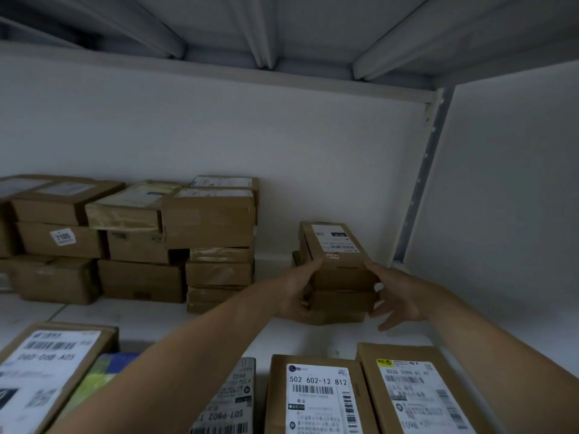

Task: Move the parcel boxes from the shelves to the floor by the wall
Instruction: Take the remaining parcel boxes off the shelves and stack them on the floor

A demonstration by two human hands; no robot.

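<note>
A small stack of brown parcel boxes (340,286) stands on the white shelf (188,321), right of centre near the back wall. The top box carries a white label. My left hand (297,292) grips the stack's left side, fingers curled round the front corner. My right hand (396,296) presses against the stack's right side, with its lower fingers spread loose below. Both forearms reach in from the bottom of the view.
Larger stacks of brown parcels (131,239) fill the back left of the shelf. More labelled parcels (319,399) lie along the front edge, under my arms. A shelf board (282,36) hangs overhead; a metal upright (423,183) and a white side wall close the right.
</note>
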